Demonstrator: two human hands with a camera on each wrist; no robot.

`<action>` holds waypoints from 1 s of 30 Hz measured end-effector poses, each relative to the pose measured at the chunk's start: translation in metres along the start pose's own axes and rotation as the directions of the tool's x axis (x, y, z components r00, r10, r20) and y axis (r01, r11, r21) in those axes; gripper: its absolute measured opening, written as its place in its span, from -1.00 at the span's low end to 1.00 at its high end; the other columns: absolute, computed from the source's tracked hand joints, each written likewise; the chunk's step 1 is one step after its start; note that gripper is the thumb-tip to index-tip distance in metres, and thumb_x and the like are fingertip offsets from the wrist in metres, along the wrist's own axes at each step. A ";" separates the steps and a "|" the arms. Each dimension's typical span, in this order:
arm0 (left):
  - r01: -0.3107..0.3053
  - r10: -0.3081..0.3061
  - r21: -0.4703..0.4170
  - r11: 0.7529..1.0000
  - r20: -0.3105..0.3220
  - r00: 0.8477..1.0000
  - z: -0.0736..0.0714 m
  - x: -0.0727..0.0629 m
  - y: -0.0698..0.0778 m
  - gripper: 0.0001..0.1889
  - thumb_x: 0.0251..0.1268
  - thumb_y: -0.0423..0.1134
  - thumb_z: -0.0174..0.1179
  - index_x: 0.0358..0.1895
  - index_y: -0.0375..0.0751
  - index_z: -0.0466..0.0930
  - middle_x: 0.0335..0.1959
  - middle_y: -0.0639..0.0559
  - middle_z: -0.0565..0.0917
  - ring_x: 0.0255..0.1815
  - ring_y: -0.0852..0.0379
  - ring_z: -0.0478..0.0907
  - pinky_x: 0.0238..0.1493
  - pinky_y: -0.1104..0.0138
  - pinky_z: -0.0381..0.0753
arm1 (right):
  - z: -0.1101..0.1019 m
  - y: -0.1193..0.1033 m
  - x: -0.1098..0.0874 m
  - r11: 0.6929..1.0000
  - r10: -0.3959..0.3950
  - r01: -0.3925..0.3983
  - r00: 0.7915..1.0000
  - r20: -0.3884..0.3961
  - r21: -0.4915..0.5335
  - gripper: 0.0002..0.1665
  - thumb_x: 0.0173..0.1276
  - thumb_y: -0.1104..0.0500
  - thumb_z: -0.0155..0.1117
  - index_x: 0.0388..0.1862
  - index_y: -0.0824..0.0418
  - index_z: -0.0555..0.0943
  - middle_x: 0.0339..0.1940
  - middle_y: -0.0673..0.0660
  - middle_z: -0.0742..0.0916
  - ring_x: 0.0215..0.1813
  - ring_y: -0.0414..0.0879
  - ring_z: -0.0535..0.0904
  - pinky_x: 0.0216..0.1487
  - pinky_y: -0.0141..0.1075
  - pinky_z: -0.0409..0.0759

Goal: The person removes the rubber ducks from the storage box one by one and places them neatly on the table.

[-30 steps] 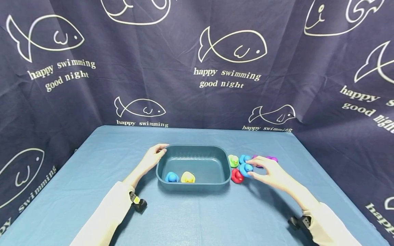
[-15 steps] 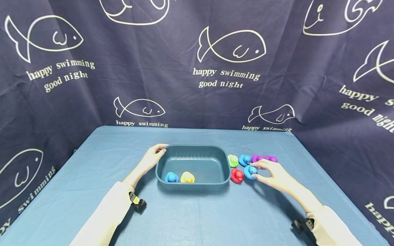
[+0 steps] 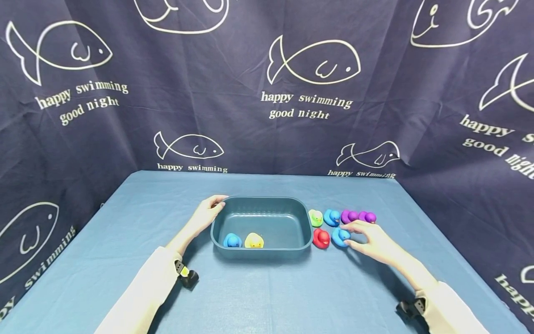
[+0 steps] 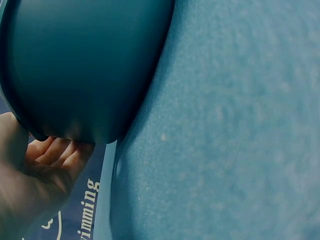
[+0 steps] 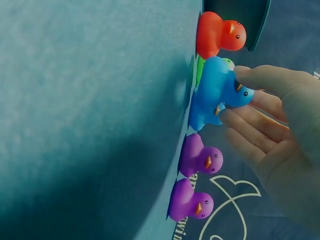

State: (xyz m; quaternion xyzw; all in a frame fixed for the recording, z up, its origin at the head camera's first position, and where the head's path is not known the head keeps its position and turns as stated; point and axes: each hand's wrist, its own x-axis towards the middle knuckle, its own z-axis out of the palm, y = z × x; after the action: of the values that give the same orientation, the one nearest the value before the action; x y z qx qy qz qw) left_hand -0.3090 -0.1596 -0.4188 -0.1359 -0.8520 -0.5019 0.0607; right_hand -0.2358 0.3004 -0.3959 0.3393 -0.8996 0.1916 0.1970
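One light-blue tablecloth (image 3: 271, 297), bearing one deep-teal rectangular tub (image 3: 263, 253), smooth-walled, round-cornered. The left hand (image 3: 206, 215), fingers bent, grips the tub's far-left corner; the right hand (image 3: 375, 240), thumb and fingers slightly parted, pinches a glossy blue toy duck (image 3: 338, 237) right of the tub, though whether its base meets the cloth is hard to tell. Other toy ducks: royal-blue duck (image 3: 232, 240) and yellow duck (image 3: 254, 240), inside by the near wall; red duck (image 3: 321, 238), beside the pinched one; lime-green duck (image 3: 315, 218), rear blue duck (image 3: 331, 217) and two purple ducks (image 3: 349, 216), in a row behind.
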 end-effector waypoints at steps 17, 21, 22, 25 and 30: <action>-0.002 0.002 0.001 1.000 -0.008 1.000 0.000 0.000 -0.001 -0.67 0.38 -0.33 0.00 0.14 -0.35 0.49 0.00 -0.26 0.61 -0.08 0.01 0.50 -0.10 0.34 0.45 | 0.004 0.002 -0.002 1.000 -0.012 0.012 1.000 0.011 0.003 -0.54 -0.11 0.29 0.52 -0.14 0.30 0.66 -0.19 0.11 0.73 -0.20 -0.05 0.67 -0.07 -0.55 0.51; -0.008 0.008 0.002 1.000 -0.010 1.000 -0.001 0.000 -0.001 -0.67 0.38 -0.34 0.00 0.14 -0.37 0.49 -0.01 -0.27 0.61 -0.12 0.03 0.49 -0.13 0.36 0.44 | 0.003 0.002 -0.001 1.000 0.007 -0.007 1.000 0.029 0.002 -0.53 -0.09 0.29 0.51 -0.12 0.30 0.65 -0.18 0.12 0.73 -0.19 -0.03 0.67 -0.15 -0.24 0.62; -0.006 0.006 0.001 1.000 -0.012 1.000 -0.001 0.000 -0.001 -0.67 0.38 -0.34 0.00 0.14 -0.37 0.49 -0.02 -0.27 0.61 -0.13 0.04 0.49 -0.14 0.36 0.44 | 0.003 0.001 -0.001 1.000 0.012 -0.012 0.999 0.032 0.005 -0.53 -0.09 0.29 0.51 -0.12 0.30 0.65 -0.18 0.12 0.73 -0.19 -0.03 0.67 -0.15 -0.21 0.62; -0.002 0.002 0.000 1.000 -0.012 1.000 -0.001 0.000 0.000 -0.67 0.38 -0.33 0.01 0.15 -0.35 0.49 -0.02 -0.25 0.61 -0.13 0.06 0.49 -0.13 0.37 0.44 | 0.003 0.000 -0.001 1.000 0.022 -0.023 0.999 0.034 0.016 -0.54 -0.09 0.29 0.51 -0.12 0.29 0.65 -0.19 0.10 0.74 -0.18 -0.04 0.67 -0.13 -0.27 0.62; -0.001 0.001 0.014 1.000 -0.009 1.000 -0.001 0.000 0.001 -0.66 0.38 -0.32 0.00 0.15 -0.34 0.48 0.00 -0.25 0.61 -0.09 0.01 0.50 -0.11 0.32 0.45 | 0.004 -0.002 -0.002 0.999 0.011 -0.012 1.000 0.023 0.038 -0.55 -0.10 0.31 0.51 -0.14 0.30 0.65 -0.21 0.09 0.74 -0.20 -0.03 0.67 -0.08 -0.54 0.52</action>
State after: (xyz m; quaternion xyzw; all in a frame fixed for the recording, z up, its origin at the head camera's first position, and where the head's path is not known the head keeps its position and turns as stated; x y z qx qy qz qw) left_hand -0.3087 -0.1599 -0.4181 -0.1334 -0.8553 -0.4964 0.0658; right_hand -0.2342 0.2984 -0.3995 0.3401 -0.9000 0.2058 0.1790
